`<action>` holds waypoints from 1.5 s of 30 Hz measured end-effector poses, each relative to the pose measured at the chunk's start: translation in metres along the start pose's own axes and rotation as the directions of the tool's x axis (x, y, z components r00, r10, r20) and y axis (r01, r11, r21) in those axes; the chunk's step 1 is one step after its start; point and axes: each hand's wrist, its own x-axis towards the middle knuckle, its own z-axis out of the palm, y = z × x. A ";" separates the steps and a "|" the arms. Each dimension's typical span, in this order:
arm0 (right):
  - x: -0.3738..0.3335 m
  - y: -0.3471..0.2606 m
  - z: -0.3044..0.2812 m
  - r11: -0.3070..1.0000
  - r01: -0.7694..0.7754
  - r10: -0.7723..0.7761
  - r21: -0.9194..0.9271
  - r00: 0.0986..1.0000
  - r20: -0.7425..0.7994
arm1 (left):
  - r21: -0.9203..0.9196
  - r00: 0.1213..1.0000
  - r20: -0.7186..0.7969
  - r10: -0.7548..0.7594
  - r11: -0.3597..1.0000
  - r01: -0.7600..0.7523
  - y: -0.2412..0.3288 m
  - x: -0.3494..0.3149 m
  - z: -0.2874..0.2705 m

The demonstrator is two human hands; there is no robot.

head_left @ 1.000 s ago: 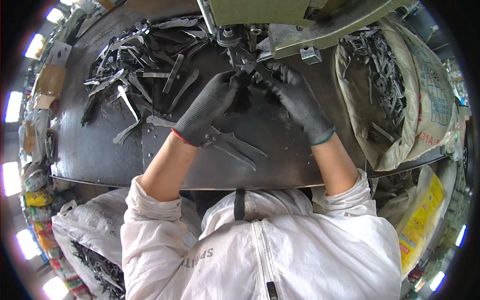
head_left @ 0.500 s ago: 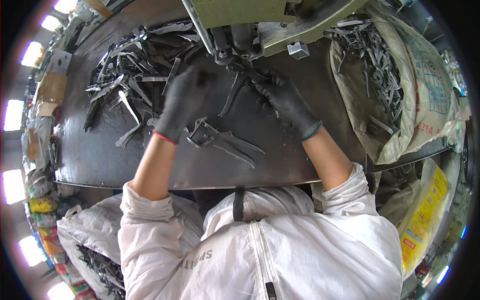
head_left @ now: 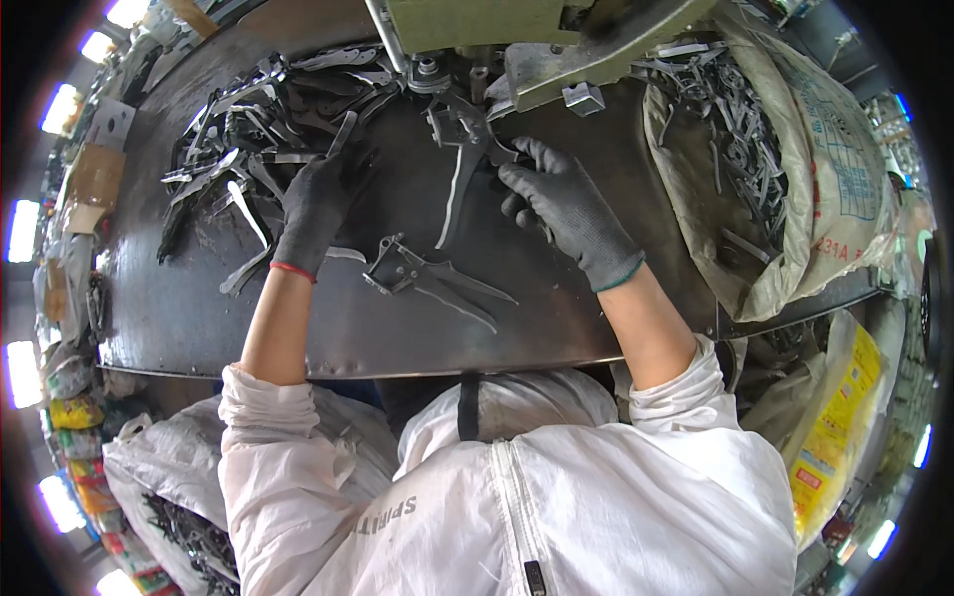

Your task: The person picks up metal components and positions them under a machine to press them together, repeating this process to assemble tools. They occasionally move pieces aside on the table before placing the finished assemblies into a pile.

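Note:
My right hand (head_left: pixel 571 204), in a dark grey glove, pinches the right handle of a pliers-like metal tool (head_left: pixel 464 154). This tool's head lies under the press machine's fittings, and its other handle points down toward me. My left hand (head_left: pixel 320 204), gloved too, is at the right edge of a pile of metal handle pieces (head_left: pixel 243 149). Its fingertips are hidden, so any hold there cannot be made out. A flat metal piece (head_left: pixel 344 132) sticks up just beyond it. Between my hands, nearer to me, a second pliers-like tool (head_left: pixel 437 278) lies on the table.
The green-painted machine (head_left: pixel 487 25) overhangs the far middle of the dark metal table (head_left: pixel 556 318). An open woven sack (head_left: pixel 720 263) of small metal parts stands at the right. Below the table edge are a white sack (head_left: pixel 164 462) at left and a yellow-printed sack (head_left: pixel 835 437) at right.
My left hand has moved left, away from the machine to the pile. The tool at the machine now shows more fully, its handle more upright. My right hand stays beside it.

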 end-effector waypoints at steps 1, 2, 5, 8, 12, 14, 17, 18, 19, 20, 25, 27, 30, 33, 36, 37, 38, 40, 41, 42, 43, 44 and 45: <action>0.000 0.000 0.001 1.000 0.000 0.000 0.002 1.000 -0.004 | 0.005 1.000 -0.019 0.013 1.000 -0.013 0.001 -0.002 -0.001; 0.001 -0.001 0.001 0.999 -0.030 0.030 -0.017 1.000 0.001 | 0.011 0.999 -0.037 0.027 1.000 -0.026 0.001 -0.002 -0.002; 0.003 -0.005 0.002 0.999 -0.045 0.046 -0.025 0.999 0.018 | 0.140 0.991 0.128 -0.038 0.990 0.020 -0.018 0.009 0.017; 0.003 -0.009 0.002 0.998 -0.051 0.051 -0.035 0.999 0.001 | -0.019 0.999 0.047 -0.026 0.999 0.027 -0.025 0.007 0.030; -0.002 -0.011 -0.011 0.997 -0.081 0.081 0.005 0.996 0.032 | -0.001 0.998 0.039 0.040 0.999 -0.040 -0.010 0.001 0.031; 0.002 -0.010 -0.014 0.996 -0.082 0.081 0.028 0.996 0.040 | -0.003 0.991 -0.011 0.134 0.991 -0.134 -0.005 0.001 0.031; 0.010 -0.010 -0.012 0.997 -0.068 0.066 0.035 0.997 0.043 | -0.033 0.978 -0.084 0.190 0.981 -0.193 -0.015 0.004 0.038; 0.013 -0.010 -0.010 0.998 -0.054 0.053 0.019 0.998 0.039 | -0.029 0.979 -0.083 0.186 0.982 -0.189 -0.019 0.003 0.039; 0.011 -0.012 -0.011 0.998 -0.056 0.055 0.020 0.998 0.038 | -0.108 0.985 -0.117 0.126 0.984 -0.139 -0.016 0.004 0.038; 0.008 -0.017 -0.013 0.995 -0.095 0.094 0.017 0.995 0.042 | -0.187 0.987 -0.146 0.062 0.978 -0.089 -0.014 0.004 0.037; 0.013 -0.003 -0.021 0.988 -0.108 0.112 -0.115 0.993 0.027 | -0.432 0.986 -0.168 -0.023 0.901 -0.052 0.020 -0.015 -0.007; 0.017 -0.002 -0.018 0.971 -0.191 0.203 -0.145 0.976 0.076 | -0.498 0.985 -0.147 -0.090 0.867 0.005 0.013 -0.024 -0.011; 0.020 0.009 -0.018 0.995 -0.061 0.069 -0.078 0.991 0.113 | -0.481 0.973 -0.218 -0.082 0.876 -0.034 -0.045 -0.045 -0.008; 0.028 0.028 -0.031 0.997 -0.074 0.070 0.028 0.990 0.125 | -0.783 0.954 -0.054 -0.294 0.605 0.142 -0.035 -0.065 -0.018; 0.024 0.027 -0.026 0.997 -0.056 0.050 0.061 0.994 0.097 | -0.811 0.960 0.046 -0.275 0.552 0.196 -0.003 -0.078 -0.031; 0.022 0.026 -0.026 0.997 -0.051 0.046 0.054 0.995 0.088 | -0.816 0.968 0.116 -0.222 0.535 0.220 0.010 -0.078 -0.034; 0.020 0.027 -0.024 0.997 -0.043 0.039 0.062 0.997 0.066 | -0.820 0.982 0.121 -0.147 0.542 0.183 0.018 -0.079 -0.034; 0.015 0.031 -0.018 0.998 -0.024 0.023 0.056 1.000 0.016 | -0.844 0.993 0.118 -0.025 0.524 0.114 0.042 -0.077 -0.033; 0.015 0.034 -0.010 0.996 0.000 0.000 0.085 1.000 0.004 | -0.859 0.995 0.087 0.055 0.510 0.047 0.057 -0.077 -0.035; 0.015 0.034 -0.005 0.993 0.025 -0.024 0.113 1.000 -0.009 | -0.966 0.993 0.106 0.044 0.243 0.092 0.081 -0.078 -0.035; 0.014 0.029 -0.002 0.994 0.039 -0.036 0.098 0.999 -0.029 | -0.977 0.982 0.096 0.163 0.203 0.062 0.081 -0.074 -0.026; 0.013 0.025 0.001 0.996 0.076 -0.077 0.037 0.997 0.029 | -0.985 0.985 0.110 0.133 0.145 0.091 0.097 -0.071 -0.019; 0.013 0.023 0.000 0.993 0.114 -0.111 -0.022 0.989 0.093 | -0.989 0.987 0.128 0.101 0.086 0.119 0.115 -0.070 -0.013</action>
